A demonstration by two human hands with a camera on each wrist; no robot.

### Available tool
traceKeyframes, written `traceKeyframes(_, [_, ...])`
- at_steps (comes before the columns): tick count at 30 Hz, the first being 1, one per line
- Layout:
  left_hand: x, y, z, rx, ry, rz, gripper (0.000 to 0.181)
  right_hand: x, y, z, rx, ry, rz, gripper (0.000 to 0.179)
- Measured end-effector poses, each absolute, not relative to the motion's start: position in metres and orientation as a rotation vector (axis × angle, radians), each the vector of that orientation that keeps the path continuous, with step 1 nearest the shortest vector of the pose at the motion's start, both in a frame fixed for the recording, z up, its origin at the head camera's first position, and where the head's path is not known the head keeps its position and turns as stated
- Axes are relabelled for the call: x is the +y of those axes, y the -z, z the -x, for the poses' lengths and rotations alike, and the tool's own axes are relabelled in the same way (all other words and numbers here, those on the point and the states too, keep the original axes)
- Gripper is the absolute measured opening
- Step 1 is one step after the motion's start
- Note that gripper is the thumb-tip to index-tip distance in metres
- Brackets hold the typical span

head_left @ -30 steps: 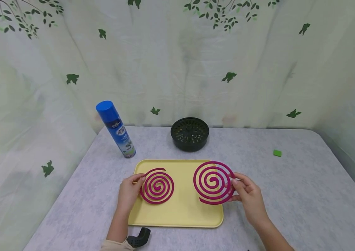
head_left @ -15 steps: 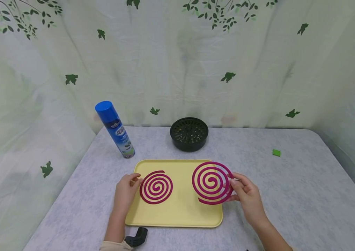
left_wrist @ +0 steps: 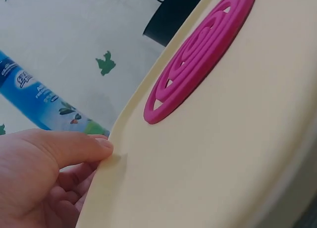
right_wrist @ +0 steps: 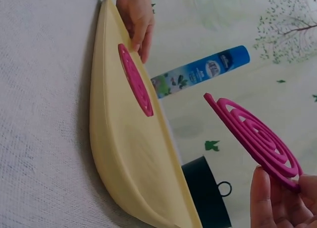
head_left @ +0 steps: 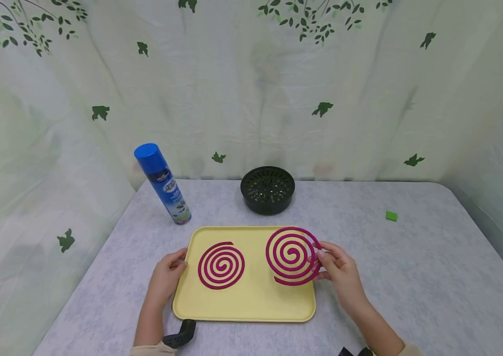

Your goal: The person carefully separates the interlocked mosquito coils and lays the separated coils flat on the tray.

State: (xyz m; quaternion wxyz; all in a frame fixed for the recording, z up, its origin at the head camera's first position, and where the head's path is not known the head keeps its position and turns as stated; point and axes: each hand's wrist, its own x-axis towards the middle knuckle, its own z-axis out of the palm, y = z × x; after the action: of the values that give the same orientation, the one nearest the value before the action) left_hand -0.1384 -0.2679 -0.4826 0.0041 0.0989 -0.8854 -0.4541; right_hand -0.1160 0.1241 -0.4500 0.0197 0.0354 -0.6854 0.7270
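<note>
The right hand point(head_left: 339, 273) pinches the rim of one pink coil point(head_left: 293, 255), holding it tilted above the right half of the yellow tray point(head_left: 251, 306); the left hand point(head_left: 165, 277) grips the tray's left edge, thumb on the rim; a second pink coil point(head_left: 221, 265) lies flat on the tray, just beside that hand; a blue spray can point(head_left: 162, 184) and a black round holder point(head_left: 267, 189) stand behind on the grey table point(head_left: 411, 277).
</note>
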Motion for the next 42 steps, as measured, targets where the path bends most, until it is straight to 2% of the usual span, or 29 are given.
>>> traceKeyframes(11, [-0.271, 0.484, 0.137, -2.750, 1.511, -0.373, 0.039, 0.103, 0.467, 0.137, -2.190, -2.439, 0.065, 0.030])
traceKeyframes(16, [-0.269, 0.485, 0.137, -2.726, 1.559, -0.397, 0.039, 0.098, 0.476, 0.139, -2.233, -2.491, 0.001, 0.033])
traceKeyframes(21, [-0.269, 0.484, 0.136, -2.713, 1.579, -0.399, 0.039, 0.097, 0.480, 0.139, -2.339, -2.406, -0.113, 0.034])
traceKeyframes(30, [-0.270, 0.483, 0.135, -2.716, 1.584, -0.401, 0.039, 0.092, 0.482, 0.139, -2.406, -2.229, -0.036, 0.042])
traceKeyframes(42, [-0.270, 0.484, 0.136, -2.716, 1.592, -0.393, 0.040, 0.091, 0.476, 0.131, -2.638, -1.942, -0.132, 0.045])
